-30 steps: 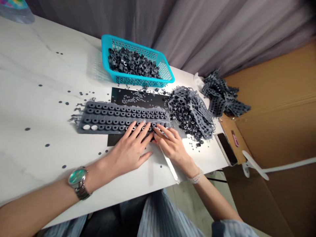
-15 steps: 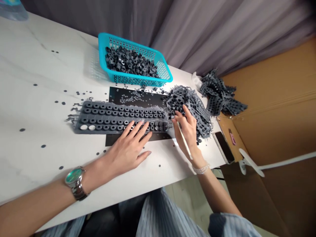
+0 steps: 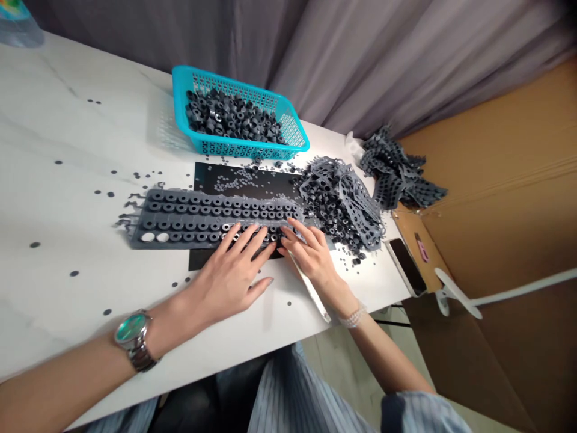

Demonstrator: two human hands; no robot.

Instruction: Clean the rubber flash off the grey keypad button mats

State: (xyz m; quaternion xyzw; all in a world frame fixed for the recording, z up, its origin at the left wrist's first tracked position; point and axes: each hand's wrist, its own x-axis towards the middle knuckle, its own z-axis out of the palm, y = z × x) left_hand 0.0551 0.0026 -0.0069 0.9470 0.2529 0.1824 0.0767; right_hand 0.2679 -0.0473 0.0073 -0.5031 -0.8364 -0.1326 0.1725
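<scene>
A long dark grey rubber sheet [image 3: 180, 218] with rows of raised rings lies across a black mat [image 3: 208, 174]. My left hand [image 3: 234, 270] rests palm down on its lower edge, fingers spread over the lower rows. Between the fingers of my right hand [image 3: 311, 258] is a slim white stick-like tool [image 3: 313, 296]; its tip is hidden at the sheet's right end. Two white discs [image 3: 154, 237] sit in the lower left rings. Just right of the sheet lies a pile of loose black rings [image 3: 331, 210] and perforated grey scrap [image 3: 358, 198].
A turquoise basket [image 3: 252, 146] full of black rings stands at the back. More perforated scrap [image 3: 396, 168] is heaped by the cardboard. A phone [image 3: 406, 267], a pink cutter [image 3: 422, 248] and a white clamp [image 3: 451, 294] are at the right. Small dark discs are scattered over the white table [image 3: 90, 222].
My right hand has moved left with the white tool, from beside the pile to the right end of the sheet. My left hand stays spread on the sheet.
</scene>
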